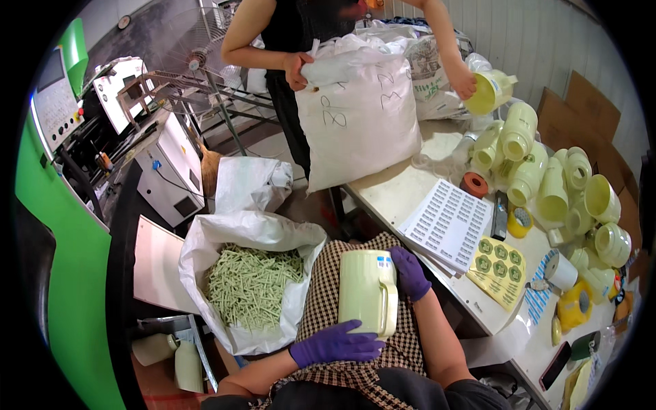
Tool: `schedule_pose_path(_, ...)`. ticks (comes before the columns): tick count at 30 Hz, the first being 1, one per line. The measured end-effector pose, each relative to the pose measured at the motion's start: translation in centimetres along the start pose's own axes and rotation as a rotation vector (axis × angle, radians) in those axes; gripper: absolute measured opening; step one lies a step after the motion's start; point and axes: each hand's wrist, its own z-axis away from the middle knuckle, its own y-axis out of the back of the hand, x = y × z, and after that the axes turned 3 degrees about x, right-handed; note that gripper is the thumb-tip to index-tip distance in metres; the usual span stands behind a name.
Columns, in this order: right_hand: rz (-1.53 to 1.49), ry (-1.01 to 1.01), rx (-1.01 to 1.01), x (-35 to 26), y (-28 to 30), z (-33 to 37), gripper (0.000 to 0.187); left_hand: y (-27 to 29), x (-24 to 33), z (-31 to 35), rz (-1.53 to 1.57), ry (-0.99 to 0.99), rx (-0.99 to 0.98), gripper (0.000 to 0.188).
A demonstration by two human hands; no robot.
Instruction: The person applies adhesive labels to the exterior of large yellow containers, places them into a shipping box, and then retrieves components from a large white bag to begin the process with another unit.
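Here we are holding one smooth pale-green plastic jug [367, 290] over our lap: left hand [333, 344] fingers wrapping its base, right hand [408, 272] gripping its rim, near one woven sack [205, 246] of green sticks [251, 283].

Pretty cramped workshop corner here. A white worktable [403, 195] runs along the right side, backed by a pale ribbed wall [526, 48] with flattened cardboard [588, 102] leaning against it. On the left there's a big green machine [68, 273] with a control panel [55, 102], plus a standing fan [195, 58] further back. Floor looks like grey concrete [137, 27]. Lighting's flat and even.
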Motion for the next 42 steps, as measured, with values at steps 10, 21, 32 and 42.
schedule_pose_path(10,0.420,0.400,0.026,-9.6,1.4,8.9,0.081,13.9,-14.5,-6.8,1.263,0.973,0.654,0.070)
schedule_pose_path(21,1.082,0.466,-0.016,-2.7,-5.6,17.2,0.075,-2.9,-12.1,-4.4,0.277,0.965,0.371,0.059)
schedule_pose_path(32,1.187,0.405,0.046,-3.2,-6.9,16.9,0.066,5.7,-0.1,0.0,0.265,0.132,-0.008,0.028)
schedule_pose_path(42,1.192,0.427,0.065,-1.5,-5.8,17.0,0.063,3.3,0.8,-3.7,0.177,0.142,-0.041,0.029)
